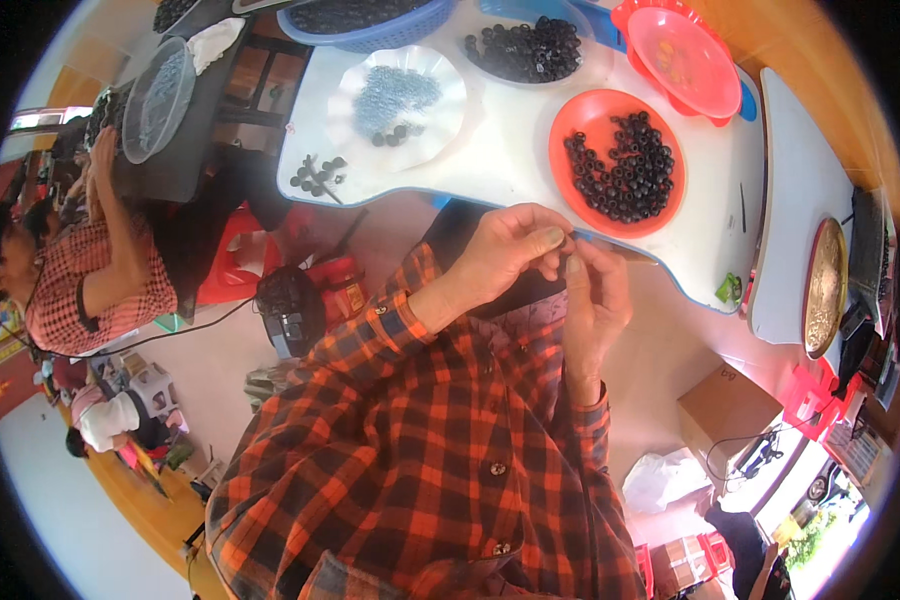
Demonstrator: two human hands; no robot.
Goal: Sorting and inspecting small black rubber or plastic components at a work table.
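My left hand (505,255) and my right hand (597,288) meet just off the near edge of the white table (510,150). Thumbs and fingertips of both are pinched close together; a small dark bit shows between them, too hidden to make out. Just beyond the hands is an orange-red plate (562,185) with many small black ring-shaped pieces (635,165). A white wavy-rimmed plate (342,105) to the left holds a heap of tiny clear bluish pieces (395,95) and several black ones.
Behind stand a clear bowl of black pieces (525,50), a blue basket (370,38) and a red basin (685,60). Black pieces on sticks (317,178) lie at the table's left corner. A cardboard box (728,410) is on the floor at right. A co-worker (105,270) sits at left.
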